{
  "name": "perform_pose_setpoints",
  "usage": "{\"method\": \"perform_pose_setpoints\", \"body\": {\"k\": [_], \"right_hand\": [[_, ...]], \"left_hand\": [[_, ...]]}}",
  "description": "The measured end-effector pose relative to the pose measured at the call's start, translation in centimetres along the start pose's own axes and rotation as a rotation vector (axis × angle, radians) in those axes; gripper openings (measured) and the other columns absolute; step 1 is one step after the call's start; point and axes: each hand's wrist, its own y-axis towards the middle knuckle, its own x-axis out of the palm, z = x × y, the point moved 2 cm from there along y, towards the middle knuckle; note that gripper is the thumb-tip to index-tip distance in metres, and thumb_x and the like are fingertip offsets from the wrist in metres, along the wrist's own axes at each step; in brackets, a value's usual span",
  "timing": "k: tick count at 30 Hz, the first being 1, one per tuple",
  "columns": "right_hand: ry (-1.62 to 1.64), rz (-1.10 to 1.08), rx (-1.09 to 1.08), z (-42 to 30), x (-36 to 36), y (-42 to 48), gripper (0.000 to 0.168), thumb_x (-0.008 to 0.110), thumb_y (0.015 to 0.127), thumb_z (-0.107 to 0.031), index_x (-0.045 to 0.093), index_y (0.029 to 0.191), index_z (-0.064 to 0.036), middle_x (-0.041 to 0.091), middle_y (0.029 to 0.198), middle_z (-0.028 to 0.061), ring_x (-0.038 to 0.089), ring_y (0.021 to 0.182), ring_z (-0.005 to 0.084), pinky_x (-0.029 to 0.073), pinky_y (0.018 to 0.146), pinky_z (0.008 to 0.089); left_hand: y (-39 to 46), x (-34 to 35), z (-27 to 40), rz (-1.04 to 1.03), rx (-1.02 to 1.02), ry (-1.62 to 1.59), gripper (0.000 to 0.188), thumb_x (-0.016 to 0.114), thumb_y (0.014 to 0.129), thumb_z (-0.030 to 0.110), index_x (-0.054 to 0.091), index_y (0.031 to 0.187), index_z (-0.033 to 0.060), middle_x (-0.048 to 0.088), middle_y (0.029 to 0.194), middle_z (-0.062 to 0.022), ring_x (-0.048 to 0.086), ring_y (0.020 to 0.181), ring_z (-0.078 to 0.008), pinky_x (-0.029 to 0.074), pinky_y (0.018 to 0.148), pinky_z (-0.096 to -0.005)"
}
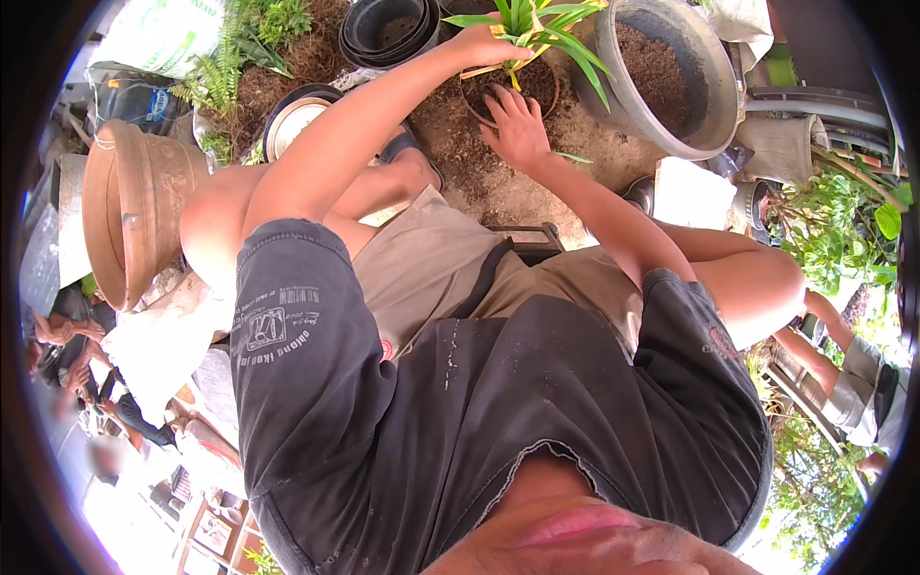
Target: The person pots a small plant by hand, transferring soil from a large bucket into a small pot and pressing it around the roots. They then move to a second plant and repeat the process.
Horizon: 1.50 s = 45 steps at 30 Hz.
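Note:
My left hand [489, 47] grips a green plant [525, 21] with long strap-like leaves near its base, where some leaves have turned yellow. The plant stands over a small round brown-rimmed pot [555, 97] filled with dark soil [483, 90]. My right hand [519, 131] rests on that soil with its fingers spread, their tips pressed into the surface below the plant. To the right of the small pot, a large grey pot [607, 79] leans tilted, with brown soil [650, 75] inside.
Nested black pots [346, 43] stand at the top, left of the plant. A big terracotta-coloured pot [154, 205] lies on its side by my left knee. Ferns [219, 75] grow at upper left. A white block [691, 194] sits near my right foot. Other people appear at both edges.

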Motion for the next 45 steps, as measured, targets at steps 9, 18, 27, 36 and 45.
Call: {"method": "perform_pose_setpoints", "body": {"k": [9, 18, 27, 36, 45], "right_hand": [[-0.162, -0.230, 0.134, -2.3, 1.4, 1.1, 0.080, 0.041, 0.098, -0.059, 0.033, 0.150, 0.001, 0.026, 0.159, 0.0163, 0.026, 0.146, 0.0326, 0.025, 0.115, 0.0565], [-0.119, -0.430, 0.115, -3.8, 0.0, 5.6, 0.078, 0.040, 0.098, -0.060, 0.037, 0.148, 0.000, 0.035, 0.154, 0.0168, 0.033, 0.142, 0.0318, 0.028, 0.113, 0.0543], [-0.064, -0.169, 0.104, -2.4, 1.3, 6.7, 0.078, 0.038, 0.099, -0.061, 0.035, 0.148, 0.000, 0.039, 0.152, 0.0151, 0.036, 0.141, 0.0291, 0.030, 0.114, 0.0520], [-0.055, -0.096, -0.048, 0.2, 1.1, -0.1, 0.067, 0.044, 0.099, -0.053, 0.041, 0.146, -0.005, 0.033, 0.156, 0.0148, 0.030, 0.145, 0.0301, 0.027, 0.114, 0.0537], [0.259, 0.061, 0.044, 4.9, -0.2, 1.6, 0.063, 0.049, 0.098, -0.047, 0.043, 0.143, -0.003, 0.043, 0.148, 0.0162, 0.038, 0.139, 0.0337, 0.028, 0.113, 0.0546]], "left_hand": [[0.1, 0.2, -0.4, -0.014, -0.017, -0.004, 0.040, 0.077, 0.084, 0.034, 0.068, 0.112, 0.0070, 0.072, 0.104, -0.0097, 0.068, 0.096, -0.0207, 0.053, 0.083, -0.0367], [-0.2, 0.1, -0.8, -0.026, -0.070, 0.021, 0.046, 0.077, 0.082, 0.037, 0.067, 0.116, 0.0085, 0.071, 0.108, -0.0100, 0.067, 0.098, -0.0223, 0.053, 0.085, -0.0380], [-0.2, 0.4, -1.3, 0.004, -0.110, -0.012, 0.045, 0.076, 0.081, 0.035, 0.068, 0.118, 0.0101, 0.071, 0.110, -0.0107, 0.068, 0.100, -0.0244, 0.052, 0.087, -0.0384], [0.3, 0.3, -1.1, -0.095, -0.006, -0.044, 0.051, 0.076, 0.084, 0.036, 0.063, 0.122, 0.0056, 0.071, 0.107, -0.0109, 0.066, 0.099, -0.0197, 0.053, 0.086, -0.0358], [0.0, -2.8, 0.3, -0.695, 0.009, 0.192, 0.049, 0.085, 0.075, 0.022, 0.062, 0.114, 0.0029, 0.068, 0.097, -0.0067, 0.066, 0.093, -0.0175, 0.054, 0.083, -0.0326]]}}
